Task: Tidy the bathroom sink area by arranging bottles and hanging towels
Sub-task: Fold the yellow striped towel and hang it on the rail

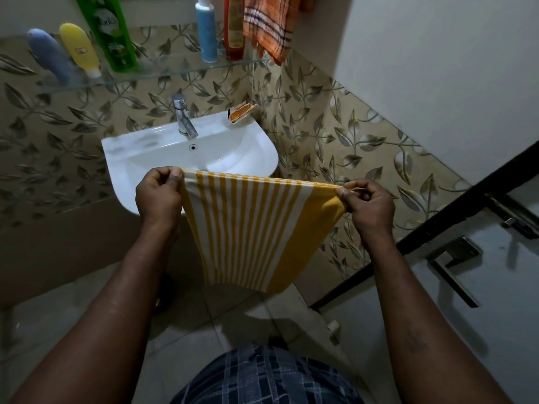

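Both hands, left (159, 192) and right (369, 204), pinched the top corners of a yellow-striped towel (253, 228), stretched taut before the white sink (186, 158); bottles stood on the glass shelf (163, 72).

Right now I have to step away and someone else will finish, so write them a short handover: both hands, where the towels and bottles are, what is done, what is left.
Hands: the left hand pinches one top corner of the yellow striped towel, and the right hand pinches the other. The towel hangs spread out in front of the sink.
Done: five bottles are on the glass shelf. The orange checked towel hangs by the shelf's right end.
Left: hang the striped towel. The orange packet on the sink's back corner may also need tidying.
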